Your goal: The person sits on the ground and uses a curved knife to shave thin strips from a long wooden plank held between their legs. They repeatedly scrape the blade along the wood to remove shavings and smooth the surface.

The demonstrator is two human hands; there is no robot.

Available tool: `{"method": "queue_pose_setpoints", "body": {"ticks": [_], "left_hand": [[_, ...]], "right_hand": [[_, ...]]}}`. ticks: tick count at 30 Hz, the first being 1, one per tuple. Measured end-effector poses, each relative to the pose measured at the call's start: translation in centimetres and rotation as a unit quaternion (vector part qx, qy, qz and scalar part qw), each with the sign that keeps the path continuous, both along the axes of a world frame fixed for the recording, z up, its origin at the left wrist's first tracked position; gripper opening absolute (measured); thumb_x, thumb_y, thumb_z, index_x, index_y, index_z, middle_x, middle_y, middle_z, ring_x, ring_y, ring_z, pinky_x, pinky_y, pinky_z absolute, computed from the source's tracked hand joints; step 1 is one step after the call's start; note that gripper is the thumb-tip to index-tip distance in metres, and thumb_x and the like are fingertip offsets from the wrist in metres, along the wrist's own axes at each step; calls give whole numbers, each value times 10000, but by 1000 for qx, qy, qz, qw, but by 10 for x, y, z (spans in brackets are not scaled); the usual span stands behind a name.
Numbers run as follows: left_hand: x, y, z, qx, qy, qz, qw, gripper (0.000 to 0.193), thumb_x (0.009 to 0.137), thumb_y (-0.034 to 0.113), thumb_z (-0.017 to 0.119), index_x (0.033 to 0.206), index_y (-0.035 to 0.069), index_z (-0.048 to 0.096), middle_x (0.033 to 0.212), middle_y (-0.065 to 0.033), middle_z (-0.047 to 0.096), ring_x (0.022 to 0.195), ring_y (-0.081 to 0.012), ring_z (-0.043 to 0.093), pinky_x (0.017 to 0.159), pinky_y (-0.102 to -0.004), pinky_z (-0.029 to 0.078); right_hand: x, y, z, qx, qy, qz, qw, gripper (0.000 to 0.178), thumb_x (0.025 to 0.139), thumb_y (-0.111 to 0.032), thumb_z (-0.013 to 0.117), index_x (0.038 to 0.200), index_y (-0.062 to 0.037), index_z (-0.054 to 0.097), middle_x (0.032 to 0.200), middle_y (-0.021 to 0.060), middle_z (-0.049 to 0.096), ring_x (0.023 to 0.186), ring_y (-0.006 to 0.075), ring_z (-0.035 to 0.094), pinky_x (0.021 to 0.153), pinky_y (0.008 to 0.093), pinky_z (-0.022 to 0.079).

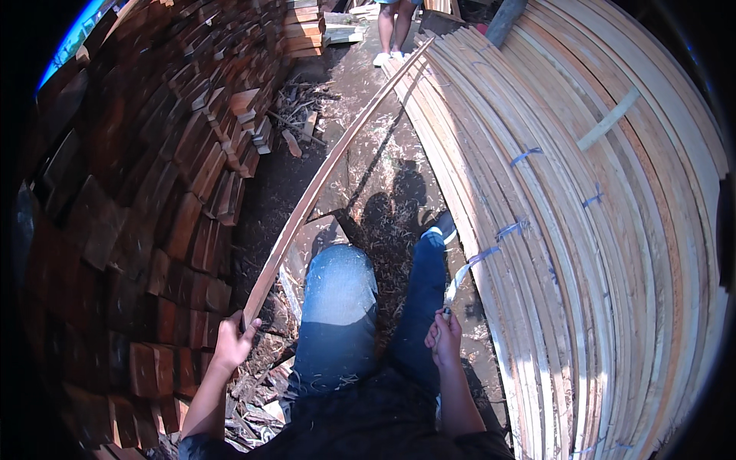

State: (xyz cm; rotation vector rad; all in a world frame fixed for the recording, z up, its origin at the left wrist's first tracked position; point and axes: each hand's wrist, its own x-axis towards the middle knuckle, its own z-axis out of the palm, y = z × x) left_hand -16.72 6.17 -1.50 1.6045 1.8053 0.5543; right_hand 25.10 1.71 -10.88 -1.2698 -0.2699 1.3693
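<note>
Wooden strip [322, 176] gripped at near end by left hand [234, 341]; right hand [445, 337] closed on plastic strap [468, 268].

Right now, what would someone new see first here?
Probably the huge stack of pale wooden planks filling the right side, tied with blue straps. Then the long thin wooden strip that the left hand grips, stretching away past dark stacked wood blocks on the left.
</note>
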Motion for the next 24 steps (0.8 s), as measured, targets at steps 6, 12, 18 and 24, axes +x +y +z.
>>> {"method": "queue_pose_setpoints", "body": {"ticks": [6, 12, 18, 24], "left_hand": [[8, 42, -70, -34, -6, -12, 999, 430, 881, 340, 640, 973, -79, 607, 651, -222, 589, 545, -258, 553, 563, -377, 451], [31, 74, -85, -51, -73, 12, 996, 389, 898, 307, 625, 1032, -58, 619, 611, -134, 586, 538, -179, 576, 549, -354, 461], [40, 106, -97, -7, -67, -11, 998, 391, 903, 282, 631, 1074, -70, 615, 634, -117, 607, 499, -153, 583, 490, -319, 463], [49, 118, -91, -56, -107, 33, 992, 423, 897, 308, 635, 1046, -88, 614, 636, -127, 613, 532, -169, 605, 506, -324, 472]], "right_hand": [[18, -11, -7, -21, 12, -37, 999, 74, 955, -140, 527, 1021, -121, 500, 602, 4, 430, 400, 99, 407, 377, 236, 342], [24, -13, -17, -61, 3, -46, 997, 80, 957, -173, 525, 1019, -126, 506, 600, 5, 417, 404, 103, 389, 386, 251, 342], [21, -6, -17, -53, -3, -26, 998, 84, 958, -179, 528, 1015, -121, 506, 600, 7, 418, 406, 103, 396, 388, 248, 347], [17, -6, -19, -53, 0, -19, 998, 86, 961, -178, 526, 1024, -122, 509, 599, 5, 415, 403, 104, 400, 382, 247, 348]]}}
